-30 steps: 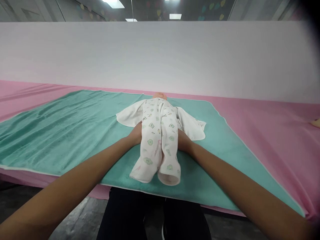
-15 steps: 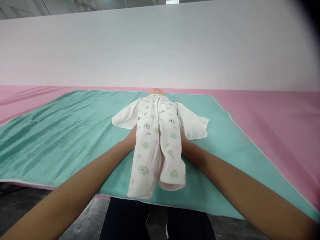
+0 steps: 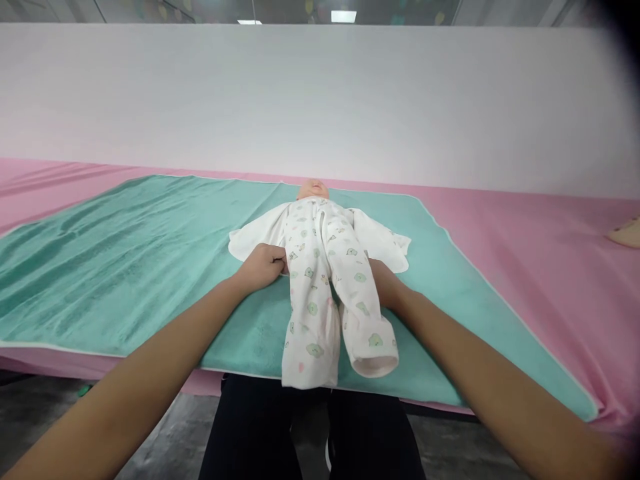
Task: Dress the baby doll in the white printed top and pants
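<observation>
Backdrop: a broad, smooth white wall panel [image 3: 320, 100] rises behind the table.
Table cover: pink fabric cloth [image 3: 530, 247], creased, showing on either side.
Spread: teal plush cloth with white edging [image 3: 150, 267], rumpled at the left, lying over the pink.
Wearer: legs in dark fabric [image 3: 250, 427] stand at the near edge.
Clothing: white fabric trousers with green printed motifs [image 3: 313, 293] lie centrally on the teal cloth, legs towards the wearer; the left one reaches its near edge. Wide white fabric sleeves [image 3: 385, 243] fan out on both sides.
Left hand: the left hand [image 3: 263, 267] has curled fingers against the trousers' side; whether they pinch fabric, I cannot tell.
Right hand: the right hand [image 3: 383, 280] goes behind the other trouser leg; fingers hidden, state unclear.
Doll: a rounded, peach-coloured doll's head [image 3: 313, 189] shows beyond the waistband.
Right margin: a tan object [image 3: 626, 233], cut off.
</observation>
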`<state>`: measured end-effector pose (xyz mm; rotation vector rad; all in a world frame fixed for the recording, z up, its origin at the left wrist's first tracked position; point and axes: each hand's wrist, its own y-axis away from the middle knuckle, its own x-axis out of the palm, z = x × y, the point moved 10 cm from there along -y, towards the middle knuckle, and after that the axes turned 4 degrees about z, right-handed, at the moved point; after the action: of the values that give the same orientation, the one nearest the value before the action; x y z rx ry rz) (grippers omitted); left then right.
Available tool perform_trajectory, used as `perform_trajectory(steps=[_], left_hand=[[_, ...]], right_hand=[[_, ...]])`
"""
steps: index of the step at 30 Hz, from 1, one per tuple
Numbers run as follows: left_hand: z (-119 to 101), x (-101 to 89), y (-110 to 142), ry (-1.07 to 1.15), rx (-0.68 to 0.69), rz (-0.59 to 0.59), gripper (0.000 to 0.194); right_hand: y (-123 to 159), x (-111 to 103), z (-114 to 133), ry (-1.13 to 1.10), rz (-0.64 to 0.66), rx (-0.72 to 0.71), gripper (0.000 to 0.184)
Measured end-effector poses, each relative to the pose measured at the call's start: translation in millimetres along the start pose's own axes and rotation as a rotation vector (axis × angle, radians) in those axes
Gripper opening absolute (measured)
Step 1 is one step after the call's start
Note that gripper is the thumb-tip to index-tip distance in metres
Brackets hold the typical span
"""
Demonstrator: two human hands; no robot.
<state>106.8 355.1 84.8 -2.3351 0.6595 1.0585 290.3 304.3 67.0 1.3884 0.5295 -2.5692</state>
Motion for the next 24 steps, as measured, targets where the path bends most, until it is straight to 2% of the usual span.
perform_trajectory(steps=[2,3,7,10,14,18,24], left_hand=[[10,-7.1,3,0.126,-0.080,-0.048,0.018],[14,-11.2,4,0.177,-0.110,-0.089,0.018],[21,-34.2,3,0.272,-0.107,-0.344,0.024],[23,-46.6,-12,0.215,-0.082,-0.468,0.024],[26,-52.0,-54,0.052,-0.030,-0.483,0.024],[48,-48.0,-81,0.039,-0.113,-0.444,0.029],[60,-39.7,-85,0.047,-0.146,-0.384,0.016]], right_hand=[[4,-10,-9,0.010,-0.036,0.024,0.011],[6,-16,-17,-0.057,-0.078,0.057,0.014],[4,-32,-46,-0.601,-0.287,0.170,0.026],[-20,-37,-49,-0.754,-0.403,0.151,0.026],[-74,-46,-49,-0.621,-0.501,0.146,0.027],[-121,-40,-61,-0.504,-0.436,0.190,0.027],[-140,-28,-75,-0.497,-0.284,0.139,0.029]])
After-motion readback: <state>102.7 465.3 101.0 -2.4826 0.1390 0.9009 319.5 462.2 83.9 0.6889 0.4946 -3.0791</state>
